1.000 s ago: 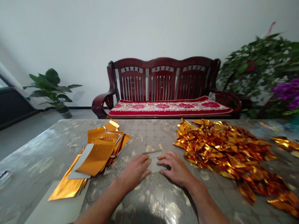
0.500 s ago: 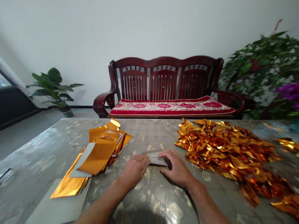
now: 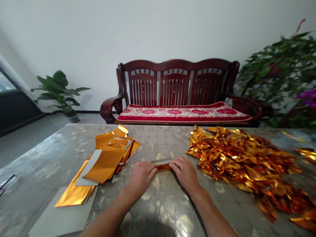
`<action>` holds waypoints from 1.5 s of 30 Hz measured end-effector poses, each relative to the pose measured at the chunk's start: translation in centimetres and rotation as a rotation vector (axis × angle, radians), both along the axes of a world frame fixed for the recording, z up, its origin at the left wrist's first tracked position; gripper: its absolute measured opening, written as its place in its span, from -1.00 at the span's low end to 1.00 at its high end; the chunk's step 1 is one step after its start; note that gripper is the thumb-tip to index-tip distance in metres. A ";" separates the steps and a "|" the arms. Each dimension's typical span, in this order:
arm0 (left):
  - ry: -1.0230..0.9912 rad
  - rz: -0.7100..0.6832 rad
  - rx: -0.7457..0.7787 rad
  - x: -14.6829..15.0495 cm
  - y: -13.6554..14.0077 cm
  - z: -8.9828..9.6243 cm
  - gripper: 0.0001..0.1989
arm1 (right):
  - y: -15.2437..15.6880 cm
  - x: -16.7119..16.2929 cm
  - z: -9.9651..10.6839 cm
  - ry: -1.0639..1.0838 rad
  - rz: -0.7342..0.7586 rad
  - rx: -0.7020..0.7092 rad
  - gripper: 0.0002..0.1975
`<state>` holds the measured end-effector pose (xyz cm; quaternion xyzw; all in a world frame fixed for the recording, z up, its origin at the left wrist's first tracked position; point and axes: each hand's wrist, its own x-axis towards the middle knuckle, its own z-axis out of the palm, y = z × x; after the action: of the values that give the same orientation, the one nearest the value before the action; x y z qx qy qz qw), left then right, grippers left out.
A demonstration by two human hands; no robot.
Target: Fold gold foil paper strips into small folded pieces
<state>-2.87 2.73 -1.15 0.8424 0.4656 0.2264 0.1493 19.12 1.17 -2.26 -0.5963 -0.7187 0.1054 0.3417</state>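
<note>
A sheet of gold foil paper [image 3: 163, 167] lies between my hands at the middle of the table, its near edge folded up so a gold strip faces me and the grey underside shows behind it. My left hand [image 3: 141, 176] pinches the fold's left end. At the right end, the thumb and fingers of my right hand [image 3: 184, 173] press on the same fold. To the left is a loose stack of gold foil sheets [image 3: 105, 164], some with grey sides up. A large heap of folded gold foil pieces [image 3: 237, 158] spreads to the right.
Under the left stack lies a grey sheet [image 3: 61, 217]. A clear plastic bag [image 3: 287, 139] sits beyond the heap at the right. Behind the patterned table [image 3: 158, 204] stands a dark wooden bench [image 3: 172, 82] with a red cushion, plants on both sides.
The near edge of the sheet has been turned up, so a gold strip shows where grey was. My right hand's fingers have closed onto the fold. The view has shifted slightly.
</note>
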 end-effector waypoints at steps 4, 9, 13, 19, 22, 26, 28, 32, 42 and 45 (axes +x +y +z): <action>-0.016 0.007 -0.009 0.0 0.2 0.0 -0.78 | 0.4 -0.1 -0.1 -0.053 -0.012 0.016 -0.79; -0.006 0.077 -0.045 0.2 0.0 0.3 -0.75 | 0.8 -0.3 -0.3 -0.136 -0.030 -0.033 -0.77; 0.060 0.193 -0.041 0.4 -0.3 0.6 -0.71 | 0.9 -0.4 -0.2 -0.146 -0.070 -0.027 -0.80; 0.085 0.344 -0.089 0.6 -0.2 0.8 -0.75 | 0.9 -0.6 -0.3 -0.151 -0.099 -0.030 -0.81; 0.093 0.377 -0.101 0.8 0.0 0.7 -0.78 | 0.9 -0.7 -0.3 -0.171 -0.117 -0.028 -0.82; 0.109 0.395 -0.104 1.0 0.1 0.6 -0.79 | 0.8 -0.9 -0.3 -0.186 -0.127 -0.034 -0.83; 0.115 0.399 -0.107 1.0 0.1 0.6 -0.78 | 0.8 -0.9 -0.2 -0.190 -0.130 -0.039 -0.84; 0.142 0.406 -0.103 1.1 0.2 0.6 -0.77 | 0.8 -0.9 -0.2 -0.197 -0.128 -0.030 -0.85; 0.189 0.406 -0.068 1.1 0.2 0.4 -0.78 | 0.9 -1.0 -0.4 -0.197 -0.147 -0.013 -0.85; 0.192 0.405 -0.059 1.2 0.2 0.3 -0.79 | 0.9 -1.0 -0.3 -0.200 -0.151 -0.023 -0.85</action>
<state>-1.71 2.95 -0.83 0.7447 0.6438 0.1566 0.0804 18.10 2.06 -2.60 -0.6599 -0.7012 0.0277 0.2684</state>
